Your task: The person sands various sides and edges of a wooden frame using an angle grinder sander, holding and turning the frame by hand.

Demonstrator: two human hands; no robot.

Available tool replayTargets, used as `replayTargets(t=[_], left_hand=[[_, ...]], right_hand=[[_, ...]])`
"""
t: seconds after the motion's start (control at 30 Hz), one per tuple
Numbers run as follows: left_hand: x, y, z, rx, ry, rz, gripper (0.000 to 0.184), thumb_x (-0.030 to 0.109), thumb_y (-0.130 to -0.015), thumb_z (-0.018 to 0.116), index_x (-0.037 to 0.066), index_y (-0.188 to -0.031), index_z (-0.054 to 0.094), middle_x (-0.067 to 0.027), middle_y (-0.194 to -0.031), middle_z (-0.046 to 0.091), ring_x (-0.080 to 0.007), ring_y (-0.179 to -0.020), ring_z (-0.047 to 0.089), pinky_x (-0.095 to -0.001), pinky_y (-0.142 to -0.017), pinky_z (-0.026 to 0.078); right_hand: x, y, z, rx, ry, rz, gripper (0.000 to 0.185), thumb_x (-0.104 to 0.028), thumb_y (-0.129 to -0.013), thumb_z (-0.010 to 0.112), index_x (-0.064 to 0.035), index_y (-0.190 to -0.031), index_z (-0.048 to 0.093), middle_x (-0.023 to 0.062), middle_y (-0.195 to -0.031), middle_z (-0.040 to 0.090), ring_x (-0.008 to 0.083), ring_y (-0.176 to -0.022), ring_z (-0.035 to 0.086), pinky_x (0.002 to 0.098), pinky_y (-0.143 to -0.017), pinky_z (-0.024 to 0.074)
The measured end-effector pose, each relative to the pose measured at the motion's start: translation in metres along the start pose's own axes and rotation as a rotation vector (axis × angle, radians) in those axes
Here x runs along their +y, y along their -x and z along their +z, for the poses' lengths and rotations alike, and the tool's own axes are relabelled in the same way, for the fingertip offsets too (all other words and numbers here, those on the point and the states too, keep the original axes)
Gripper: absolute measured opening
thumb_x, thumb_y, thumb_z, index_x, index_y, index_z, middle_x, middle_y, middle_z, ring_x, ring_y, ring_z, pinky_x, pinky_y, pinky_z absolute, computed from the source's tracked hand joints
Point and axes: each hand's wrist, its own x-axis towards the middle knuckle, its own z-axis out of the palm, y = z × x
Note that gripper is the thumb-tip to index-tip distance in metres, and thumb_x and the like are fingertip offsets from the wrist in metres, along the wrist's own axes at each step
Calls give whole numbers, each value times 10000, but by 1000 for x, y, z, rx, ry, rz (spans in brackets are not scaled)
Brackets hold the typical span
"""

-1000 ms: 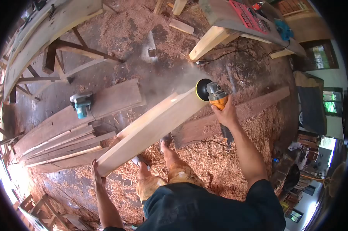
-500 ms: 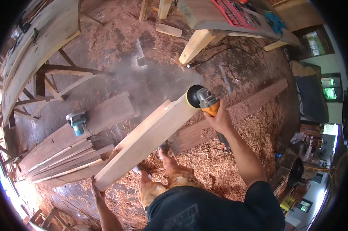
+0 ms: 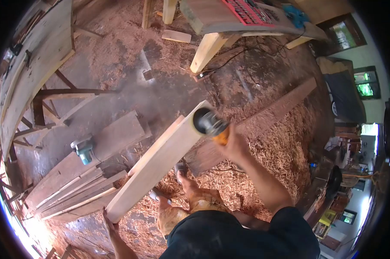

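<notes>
My right hand (image 3: 233, 144) is wrapped round the orange and grey body of an angle grinder (image 3: 217, 128). The grinder's round black disc lies against the far end of a long pale wooden beam (image 3: 154, 166). At the beam's near end, my left hand (image 3: 110, 222) holds its lower left edge, with the fingers partly hidden by the wood. The beam runs diagonally up to the right, in front of my legs. Faint dust hangs beyond its far end.
A teal circular saw (image 3: 83, 150) rests on wide planks (image 3: 117, 131) at the left. A workbench (image 3: 229, 21) with a red tool tray (image 3: 249, 13) stands at the top. Another plank (image 3: 285, 103) lies right, among wood shavings (image 3: 268, 159). A cable crosses the floor.
The grinder has moved left and slightly down, from the beam's end edge onto its broad face. My left hand stays at the near end. The view has shifted somewhat.
</notes>
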Motion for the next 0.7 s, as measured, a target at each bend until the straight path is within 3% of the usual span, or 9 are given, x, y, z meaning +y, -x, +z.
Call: replayTargets(t=[0.1, 0.2, 0.27, 0.37, 0.43, 0.5, 0.57, 0.63, 0.7], left_hand=[[-2, 3, 1, 32, 4, -10, 640, 656, -936, 559, 243, -1420, 493, -60, -1335, 598, -287, -1136, 633, -470, -781, 583], [-4, -2, -4, 10, -17, -3, 634, 663, -935, 550, 282, -1436, 471, -50, -1356, 586, -288, -1155, 623, -455, -781, 580], [-8, -4, -11, 1, -47, 27, 644, 668, -930, 552, 295, -1446, 459, -50, -1367, 580, -291, -1175, 612, -452, -791, 575], [-15, -1, -18, -14, -29, 7, 662, 634, -950, 561, 289, -1495, 414, -52, -1427, 529, -301, -1245, 569, -486, -862, 577], [-34, -3, -27, -154, -23, 224, 608, 560, -1001, 548, 232, -1499, 429, -71, -1420, 549, -285, -1262, 570, -440, -934, 570], [-45, 1, -29, -81, -49, 230, 564, 535, -1020, 531, 223, -1484, 454, -73, -1424, 546, -291, -1282, 551, -412, -960, 559], [-46, 4, -28, -80, -93, 244, 614, 614, -1024, 443, 208, -1484, 464, -76, -1436, 538, -308, -1297, 538, -455, -979, 546], [-19, 16, -15, -147, 227, 59, 724, 703, -1013, 311, 177, -1485, 467, -102, -1432, 540, -323, -1294, 538, -514, -988, 530], [-12, 22, -11, -173, 322, 46, 853, 768, -986, 187, 149, -1514, 444, -149, -1462, 521, -357, -1324, 514, -570, -1053, 468]], right_hand=[[-1, 26, 34, 105, 224, -398, 639, -275, -915, 752, -55, -1324, 313, 238, -991, 662, 270, -723, 725, 379, -588, 638], [18, 6, 27, -26, 75, -196, 659, -305, -903, 764, -60, -1331, 326, 244, -1008, 666, 320, -755, 736, 412, -612, 641], [9, -5, -7, 36, -32, 48, 673, -317, -879, 781, -53, -1329, 355, 268, -978, 679, 409, -794, 729, 472, -651, 623], [22, -15, -9, 188, 98, -153, 691, -342, -851, 793, -44, -1304, 363, 298, -992, 680, 493, -845, 695, 545, -690, 579], [0, 3, 13, 174, 130, -175, 686, -326, -856, 784, -40, -1310, 356, 307, -974, 682, 506, -854, 685, 553, -709, 566], [-26, 25, 44, 130, 139, -241, 690, -321, -859, 778, -37, -1319, 350, 312, -968, 683, 516, -863, 678, 560, -723, 556], [-49, 47, 79, 87, 107, -332, 701, -328, -860, 773, -34, -1330, 344, 313, -976, 681, 525, -872, 672, 566, -732, 550], [-77, 74, 116, 27, 117, -371, 741, -325, -857, 771, -15, -1368, 334, 307, -985, 682, 522, -887, 672, 566, -733, 552], [-103, 108, 148, -28, 154, -406, 768, -320, -858, 769, -5, -1398, 323, 310, -1004, 678, 521, -895, 670, 561, -736, 555]])
